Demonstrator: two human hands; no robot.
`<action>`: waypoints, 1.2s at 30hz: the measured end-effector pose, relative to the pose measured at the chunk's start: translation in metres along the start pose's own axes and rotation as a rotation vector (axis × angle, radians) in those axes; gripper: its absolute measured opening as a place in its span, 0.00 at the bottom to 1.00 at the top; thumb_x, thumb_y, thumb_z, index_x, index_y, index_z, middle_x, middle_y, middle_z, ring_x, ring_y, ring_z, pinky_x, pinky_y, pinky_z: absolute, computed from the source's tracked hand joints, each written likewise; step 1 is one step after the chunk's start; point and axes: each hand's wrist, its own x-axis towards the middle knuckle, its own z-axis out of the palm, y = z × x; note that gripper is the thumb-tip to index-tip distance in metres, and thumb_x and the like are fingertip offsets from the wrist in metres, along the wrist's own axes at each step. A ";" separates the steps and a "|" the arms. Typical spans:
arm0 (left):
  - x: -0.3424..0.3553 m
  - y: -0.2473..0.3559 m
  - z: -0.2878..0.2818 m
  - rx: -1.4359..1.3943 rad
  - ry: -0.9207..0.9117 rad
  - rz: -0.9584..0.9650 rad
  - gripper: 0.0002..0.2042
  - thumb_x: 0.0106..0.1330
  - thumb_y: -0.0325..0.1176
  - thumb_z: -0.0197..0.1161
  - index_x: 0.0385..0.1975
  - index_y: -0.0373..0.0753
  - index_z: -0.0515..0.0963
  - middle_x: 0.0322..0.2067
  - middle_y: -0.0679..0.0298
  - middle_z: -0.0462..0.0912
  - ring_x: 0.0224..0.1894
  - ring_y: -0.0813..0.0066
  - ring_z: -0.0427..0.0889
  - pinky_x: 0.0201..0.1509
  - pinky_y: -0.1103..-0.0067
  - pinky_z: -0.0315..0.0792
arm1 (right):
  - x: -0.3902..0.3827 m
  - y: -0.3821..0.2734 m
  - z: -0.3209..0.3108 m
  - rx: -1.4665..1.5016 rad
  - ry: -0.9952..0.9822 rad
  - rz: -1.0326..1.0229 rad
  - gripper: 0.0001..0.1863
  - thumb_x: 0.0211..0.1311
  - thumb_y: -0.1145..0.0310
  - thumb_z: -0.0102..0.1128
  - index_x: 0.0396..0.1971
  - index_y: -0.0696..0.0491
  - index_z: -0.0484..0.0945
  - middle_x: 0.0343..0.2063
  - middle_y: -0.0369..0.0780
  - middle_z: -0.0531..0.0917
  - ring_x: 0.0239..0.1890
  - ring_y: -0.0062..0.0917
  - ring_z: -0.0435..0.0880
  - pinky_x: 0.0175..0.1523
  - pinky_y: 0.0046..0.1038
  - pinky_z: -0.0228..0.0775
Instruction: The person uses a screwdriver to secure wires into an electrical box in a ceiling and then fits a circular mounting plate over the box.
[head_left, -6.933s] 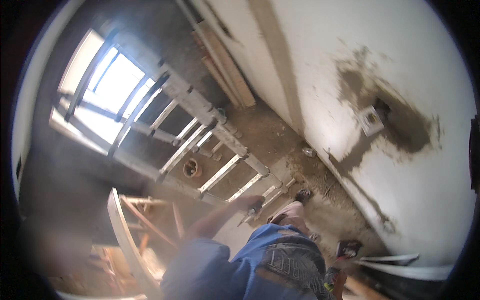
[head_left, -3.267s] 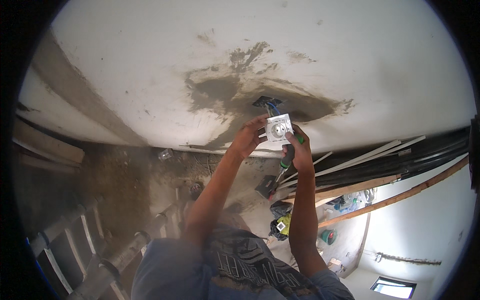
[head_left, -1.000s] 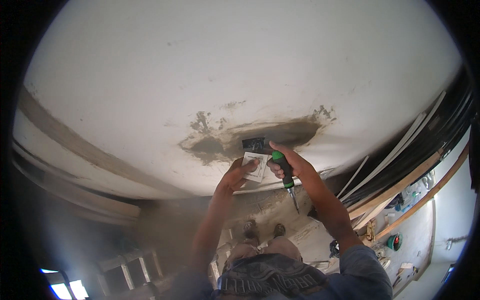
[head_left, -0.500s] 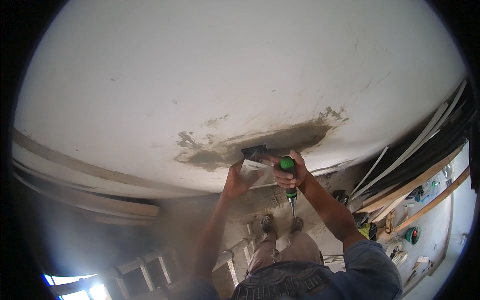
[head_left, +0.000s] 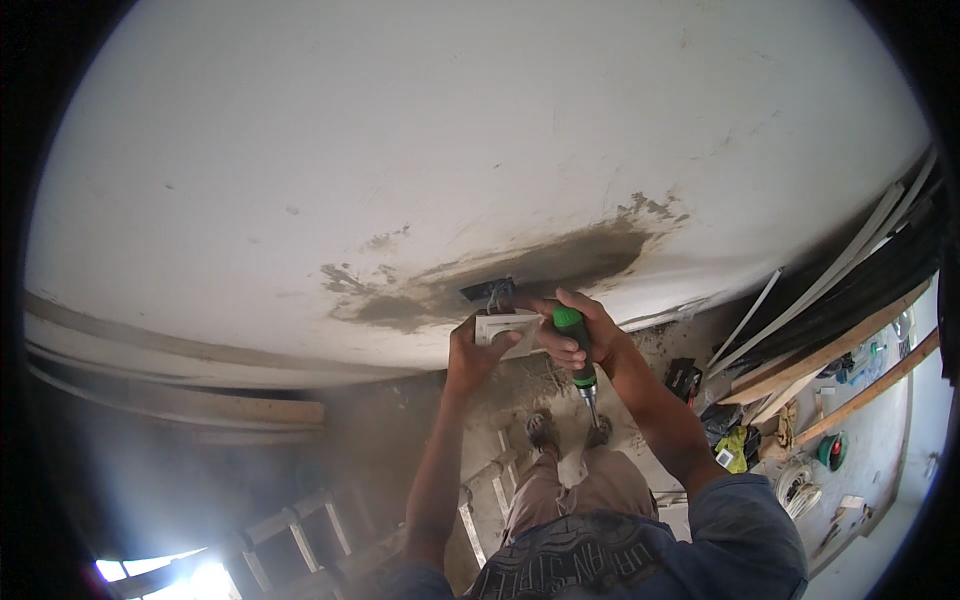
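Note:
My left hand [head_left: 468,358] is closed on a white square wall plate [head_left: 494,323], its thumb lying across the plate. Just beyond it, a dark box [head_left: 477,291] is set in the wall, and thin wires [head_left: 499,294] come out of it toward the plate. A screwdriver [head_left: 584,376] with a green and black handle is gripped in my right hand [head_left: 598,338], its metal shaft pointing down toward the floor. The right forefinger reaches left to the wires and the plate's edge. What the fingertip touches is hidden.
Grey patching [head_left: 590,258] surrounds the box on the white wall [head_left: 480,130]. A ladder [head_left: 300,540] lies at lower left. To the right are wooden planks [head_left: 870,400], white strips [head_left: 850,250], black sheeting, a cable coil [head_left: 797,490] and a green round container [head_left: 831,450].
The plate has tilted, so more of its frame shows. Both hands stay close together with the same things in them. The whole view has shifted slightly.

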 end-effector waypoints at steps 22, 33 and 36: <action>0.023 -0.013 0.035 -0.771 0.284 0.100 0.11 0.59 0.34 0.74 0.35 0.36 0.83 0.33 0.68 0.85 0.34 0.82 0.81 0.42 0.80 0.74 | -0.114 0.019 -0.009 -0.062 0.084 -0.177 0.48 0.71 0.40 0.47 0.75 0.56 0.36 0.13 0.34 0.72 0.10 0.17 0.70 0.17 0.19 0.65; 0.017 0.008 0.021 -0.534 0.167 0.086 0.14 0.63 0.35 0.71 0.41 0.31 0.83 0.35 0.62 0.87 0.36 0.80 0.82 0.43 0.80 0.76 | -0.027 0.039 0.014 -1.433 0.833 -0.632 0.14 0.61 0.67 0.69 0.42 0.61 0.82 0.23 0.36 0.82 0.22 0.14 0.78 0.28 0.21 0.71; 0.008 0.018 0.017 -0.403 0.158 0.064 0.15 0.65 0.36 0.70 0.44 0.31 0.82 0.37 0.62 0.86 0.39 0.80 0.82 0.46 0.79 0.75 | 0.000 0.039 0.013 -1.477 0.848 -0.796 0.13 0.60 0.68 0.70 0.39 0.61 0.82 0.26 0.39 0.85 0.26 0.15 0.80 0.33 0.21 0.72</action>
